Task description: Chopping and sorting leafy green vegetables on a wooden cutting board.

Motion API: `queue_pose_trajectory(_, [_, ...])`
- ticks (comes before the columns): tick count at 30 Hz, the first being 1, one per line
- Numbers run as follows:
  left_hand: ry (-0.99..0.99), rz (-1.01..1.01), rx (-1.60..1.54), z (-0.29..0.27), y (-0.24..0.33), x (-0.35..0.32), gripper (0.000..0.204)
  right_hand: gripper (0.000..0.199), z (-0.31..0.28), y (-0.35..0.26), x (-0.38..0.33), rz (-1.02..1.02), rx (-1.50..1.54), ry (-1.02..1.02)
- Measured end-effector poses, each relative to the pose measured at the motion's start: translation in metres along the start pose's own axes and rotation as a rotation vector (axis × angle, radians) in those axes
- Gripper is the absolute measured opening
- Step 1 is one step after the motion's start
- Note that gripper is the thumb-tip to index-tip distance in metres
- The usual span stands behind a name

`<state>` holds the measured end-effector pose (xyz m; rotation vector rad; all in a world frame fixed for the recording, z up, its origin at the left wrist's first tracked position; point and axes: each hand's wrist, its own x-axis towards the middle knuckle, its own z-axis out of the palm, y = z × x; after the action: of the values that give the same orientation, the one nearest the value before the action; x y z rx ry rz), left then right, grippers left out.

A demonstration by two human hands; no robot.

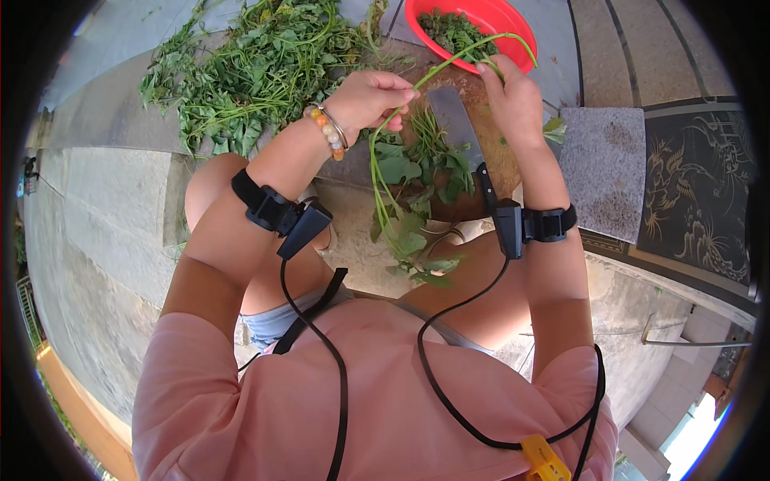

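Note:
Long green leafy stems [381,172] are stretched between my hands, their leaves hanging toward my knees. My left hand [370,99], closed in a pinch, grips them near the middle. Farther right, my right hand [514,100] pinches the upper part, where one stem end arches beside the red basin. Beneath my hands a cleaver [455,120] with a black handle lies on a brown wooden board [489,128]. Next to its blade is a small bunch of cut leafy greens [429,148].
A large heap of leafy vines [265,72] lies at the far left. The red basin [517,36] at the back holds chopped greens [453,34]. To the right are a grey stone block [605,172] and a dark engraved panel [698,192]. Black cables [343,385] run from my wrist straps.

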<state>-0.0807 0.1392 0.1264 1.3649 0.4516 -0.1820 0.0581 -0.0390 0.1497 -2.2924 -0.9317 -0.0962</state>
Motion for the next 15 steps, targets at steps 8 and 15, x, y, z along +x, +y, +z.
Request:
queue_pose_trajectory(8, [0.102,0.098,-0.227,-0.009,0.006,-0.002,0.024,0.031,0.010,-0.052,-0.036,0.224,0.725,-0.637])
queue_pose_trajectory(15, [0.062,0.047,-0.248,0.000,0.013,-0.008,0.025,0.026,0.036,-0.046,-0.047,-0.007,0.545,-0.542])
